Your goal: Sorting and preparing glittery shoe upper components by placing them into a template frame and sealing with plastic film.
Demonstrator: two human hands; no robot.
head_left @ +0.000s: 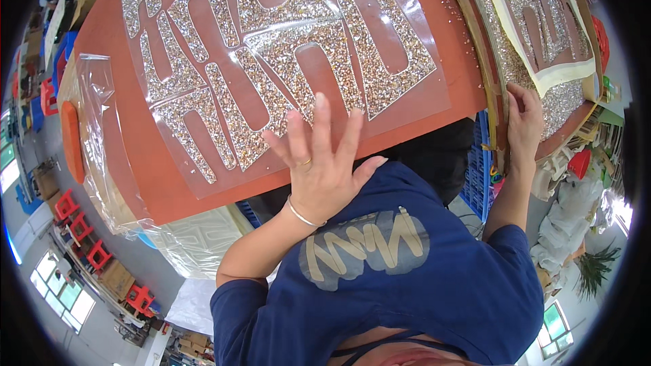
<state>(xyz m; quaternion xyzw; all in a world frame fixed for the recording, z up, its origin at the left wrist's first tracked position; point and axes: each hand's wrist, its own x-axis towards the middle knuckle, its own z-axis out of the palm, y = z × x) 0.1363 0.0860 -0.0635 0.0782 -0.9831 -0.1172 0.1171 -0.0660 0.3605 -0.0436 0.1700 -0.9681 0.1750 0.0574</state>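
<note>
My left hand (pixel 324 152) is open, its fingers spread over the near edge of a clear plastic sheet (pixel 424 47). Whether the fingertips touch the sheet I cannot tell. Panels of glittering silver and gold rhinestones (pixel 274 44) cover the sheet in rounded strip shapes, with bare gaps between them. The sheet lies flat on a reddish-brown table (pixel 163 193). To the right, my right hand (pixel 525 118) has its fingers curled over the wooden rim (pixel 500 105) of a tray. Loose rhinestones (pixel 563 105) lie in that tray, beneath a cut-out stencil with a cream border (pixel 569 76).
Clear plastic film (pixel 102 142) and an orange oval piece (pixel 71 141) lie along the table's left edge. Below the table stands a blue plastic crate (pixel 478 176). White plastic bags (pixel 566 224) are heaped at the right; red stools (pixel 98 254) stand at the far left.
</note>
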